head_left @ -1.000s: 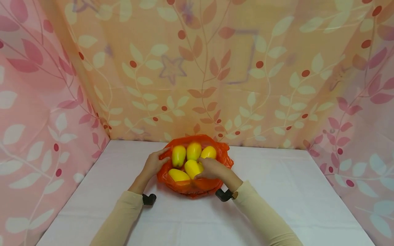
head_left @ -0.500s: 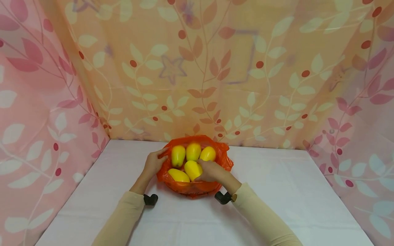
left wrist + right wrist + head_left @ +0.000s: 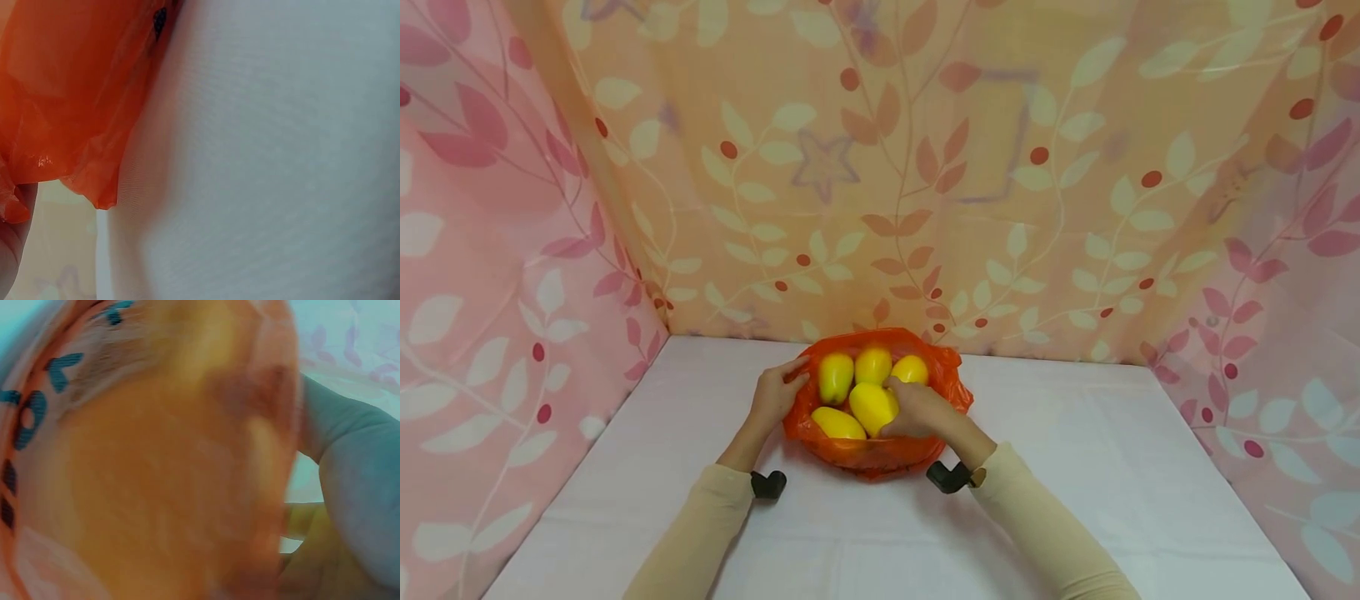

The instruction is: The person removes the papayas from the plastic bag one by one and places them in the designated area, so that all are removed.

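Observation:
An orange plastic bag [image 3: 872,454] sits with its mouth spread wide at the back of the table. Inside lie several yellow mangoes, one of them a greenish-yellow mango [image 3: 836,379] at the left. My left hand [image 3: 773,398] holds the bag's left rim, fingers and thumb at the plastic; the left wrist view shows the bag [image 3: 69,94] draped over part of that hand [image 3: 9,259]. Reaching in over the right side, my right hand [image 3: 917,410] grips the front middle mango [image 3: 873,407]. Through the bag [image 3: 150,487], the right wrist view shows blurred yellow; the thumb [image 3: 359,462] is beyond it.
A white cloth covers the table [image 3: 1060,467]. Behind it hangs a leaf-patterned orange curtain [image 3: 880,167], with pink patterned curtains [image 3: 482,333] on the sides. Black wrist mounts [image 3: 767,485] sit near both cuffs.
The mango in my right hand has risen slightly and turned a little in the bag. My left hand stays at the bag's left rim. The head view has shifted slightly.

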Available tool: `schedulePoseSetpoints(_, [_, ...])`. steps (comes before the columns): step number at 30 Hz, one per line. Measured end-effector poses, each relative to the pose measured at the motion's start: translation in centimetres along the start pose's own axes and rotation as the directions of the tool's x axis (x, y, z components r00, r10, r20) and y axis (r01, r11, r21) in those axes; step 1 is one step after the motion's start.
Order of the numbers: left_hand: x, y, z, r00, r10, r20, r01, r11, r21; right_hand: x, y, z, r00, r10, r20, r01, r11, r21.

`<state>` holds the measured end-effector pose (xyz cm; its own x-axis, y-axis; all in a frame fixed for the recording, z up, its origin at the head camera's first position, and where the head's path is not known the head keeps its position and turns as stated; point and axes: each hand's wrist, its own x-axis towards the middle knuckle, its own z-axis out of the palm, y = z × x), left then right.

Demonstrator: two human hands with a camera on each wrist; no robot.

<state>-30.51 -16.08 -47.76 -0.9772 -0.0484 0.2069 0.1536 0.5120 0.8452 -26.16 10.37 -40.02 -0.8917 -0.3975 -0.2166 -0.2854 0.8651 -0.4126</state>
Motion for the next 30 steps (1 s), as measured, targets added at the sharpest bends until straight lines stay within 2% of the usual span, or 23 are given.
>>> schedulePoseSetpoints(15, [-0.1, 0.3, -0.1, 0.999, -0.034, -0.022, 0.034, 0.999, -0.037, -0.5, 0.3, -2.1, 0.999, 0.031, -0.026, -0.029, 0.997, 0.068])
schedulePoseSetpoints(25, [0.1, 0.1, 0.0, 0.998, -0.054, -0.017, 0.053, 0.997, -0.058, -1.1, 0.5, -4.1, 0.995, -0.012, -0.098, 0.02, 0.997, 0.078])
schedulePoseSetpoints(30, [0.0, 0.0, -0.1, 0.998, -0.06, -0.017, 0.059, 0.996, -0.062, -1.2, 0.7, -5.1, 0.993, -0.034, -0.112, 0.04, 0.998, 0.053])
